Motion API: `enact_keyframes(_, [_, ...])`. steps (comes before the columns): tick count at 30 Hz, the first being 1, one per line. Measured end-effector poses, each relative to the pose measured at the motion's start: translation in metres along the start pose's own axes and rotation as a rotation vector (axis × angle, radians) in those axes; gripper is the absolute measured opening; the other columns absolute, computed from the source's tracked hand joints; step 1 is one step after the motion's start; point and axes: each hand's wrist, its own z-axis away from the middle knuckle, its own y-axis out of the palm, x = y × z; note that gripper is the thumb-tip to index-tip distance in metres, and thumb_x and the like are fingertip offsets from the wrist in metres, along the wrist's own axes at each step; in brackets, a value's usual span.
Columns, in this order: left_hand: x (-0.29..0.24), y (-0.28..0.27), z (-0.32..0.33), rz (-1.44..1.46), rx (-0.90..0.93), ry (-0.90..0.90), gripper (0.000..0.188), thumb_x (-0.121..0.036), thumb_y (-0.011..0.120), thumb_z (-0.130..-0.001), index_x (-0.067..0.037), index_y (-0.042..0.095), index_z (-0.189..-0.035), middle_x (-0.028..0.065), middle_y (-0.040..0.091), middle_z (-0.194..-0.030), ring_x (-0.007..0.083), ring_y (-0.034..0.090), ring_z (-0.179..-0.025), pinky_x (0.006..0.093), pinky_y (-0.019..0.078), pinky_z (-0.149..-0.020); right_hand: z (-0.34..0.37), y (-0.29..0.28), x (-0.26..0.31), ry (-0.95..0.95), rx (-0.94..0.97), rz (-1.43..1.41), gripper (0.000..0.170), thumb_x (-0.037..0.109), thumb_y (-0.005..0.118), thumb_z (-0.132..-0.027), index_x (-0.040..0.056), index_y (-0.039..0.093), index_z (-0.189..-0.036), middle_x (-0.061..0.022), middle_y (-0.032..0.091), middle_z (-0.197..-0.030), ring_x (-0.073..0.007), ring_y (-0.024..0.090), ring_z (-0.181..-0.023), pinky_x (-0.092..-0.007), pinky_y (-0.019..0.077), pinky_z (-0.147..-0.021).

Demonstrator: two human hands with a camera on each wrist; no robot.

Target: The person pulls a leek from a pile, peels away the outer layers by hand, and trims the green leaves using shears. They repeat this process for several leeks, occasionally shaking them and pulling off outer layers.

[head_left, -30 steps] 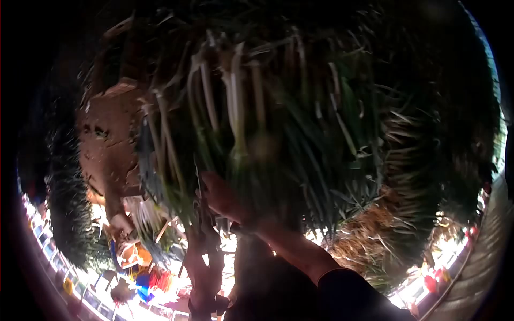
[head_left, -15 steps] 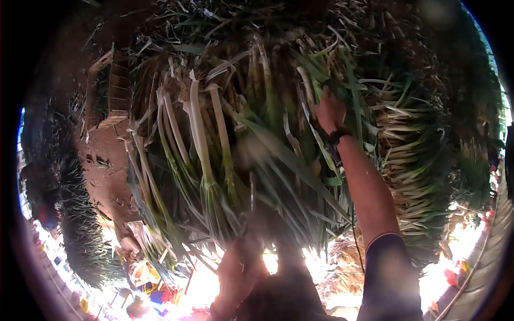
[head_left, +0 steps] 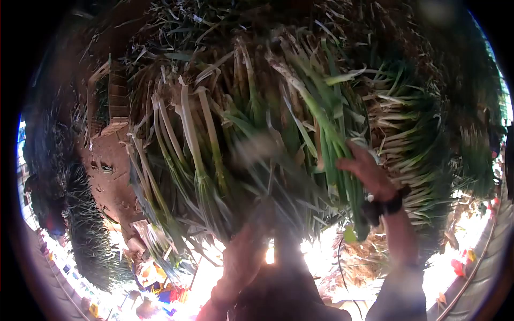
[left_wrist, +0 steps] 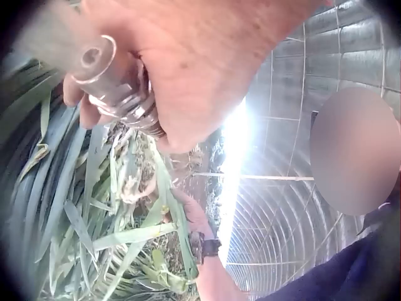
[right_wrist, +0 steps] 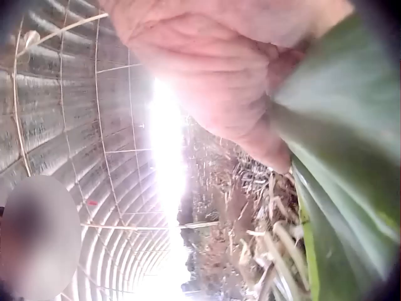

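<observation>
My right hand (head_left: 369,170) grips a long green onion (head_left: 316,109) by its leaves, its root end pointing away from me. In the right wrist view its broad green leaves (right_wrist: 351,163) run beside my curled fingers. Close to my body, my left hand (head_left: 243,259) is wrapped round pruning shears; the left wrist view shows their metal pivot and coil spring (left_wrist: 135,110), while the blade end is blurred. Ahead of my left hand lies a thick heap of green onions (head_left: 201,134), pale stalks outward and leaves toward me.
A neat row of green onions (head_left: 404,134) stretches along the right side. At left stand a slatted crate (head_left: 115,96) and a piece of brown cardboard (head_left: 107,176). Dry straw (head_left: 364,262) lies at lower right. Ribbed plastic sheeting (left_wrist: 276,144) curves overhead.
My right hand reached from near the left hand out to the far right of the heap, then drew back toward me with a green onion. My left hand has moved little in the last half second.
</observation>
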Motion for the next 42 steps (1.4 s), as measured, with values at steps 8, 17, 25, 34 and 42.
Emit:
enact_keyframes(8, [0.0,0.026,0.041,-0.07,0.054,-0.038,0.051,-0.014,0.067,-0.09,-0.003,0.052,-0.137,0.0217,0.067,-0.105,0.0374,0.068,-0.094,0.0423,0.053,-0.076,0.067,0.15,-0.049,-0.018,-0.139,-0.131,0.07,0.016,0.062,-0.09,0.002,0.033,-0.152,-0.0217,0.063,-0.124,-0.0304,0.065,-0.107,-0.0374,0.0509,-0.093])
enact_keyframes(17, [0.018,0.059,0.052,-0.073,0.069,0.048,0.039,-0.019,0.057,-0.097,-0.006,0.055,-0.134,0.0205,0.064,-0.109,0.0402,0.066,-0.095,0.0449,0.0524,-0.076,0.087,0.181,-0.062,-0.087,-0.248,0.213,0.079,0.014,0.057,-0.093,0.005,0.013,-0.158,-0.0302,0.062,-0.124,-0.0454,0.067,-0.093,-0.0522,0.0529,-0.089])
enact_keyframes(25, [-0.001,0.072,0.008,0.012,0.076,-0.186,0.042,-0.026,0.055,-0.098,-0.005,0.056,-0.134,0.0233,0.068,-0.1,0.0404,0.067,-0.09,0.0439,0.0525,-0.077,0.086,0.177,-0.069,-0.218,-0.341,0.316,0.081,0.014,0.06,-0.091,0.0073,0.015,-0.157,-0.0259,0.066,-0.116,-0.0437,0.069,-0.077,-0.054,0.0561,-0.071])
enact_keyframes(34, [-0.004,0.056,-0.074,0.188,-0.105,-0.182,0.044,-0.025,0.056,-0.092,-0.001,0.056,-0.129,0.0236,0.067,-0.096,0.0376,0.067,-0.089,0.0427,0.0502,-0.077,0.065,0.166,-0.105,-0.1,-0.252,0.176,0.071,0.021,0.069,-0.088,0.0058,0.037,-0.149,-0.0251,0.069,-0.102,-0.0453,0.067,-0.087,-0.0501,0.0544,-0.079])
enact_keyframes(42, [0.014,0.082,-0.005,0.008,-0.057,-0.242,0.06,-0.027,0.06,-0.09,0.0,0.048,-0.142,0.0268,0.063,-0.114,0.0427,0.064,-0.105,0.0466,0.0506,-0.09,-0.03,0.15,-0.103,-0.032,-0.513,0.142,0.03,0.031,0.068,-0.09,0.0055,0.069,-0.104,-0.0155,0.069,-0.102,-0.038,0.067,-0.093,-0.0476,0.0532,-0.075])
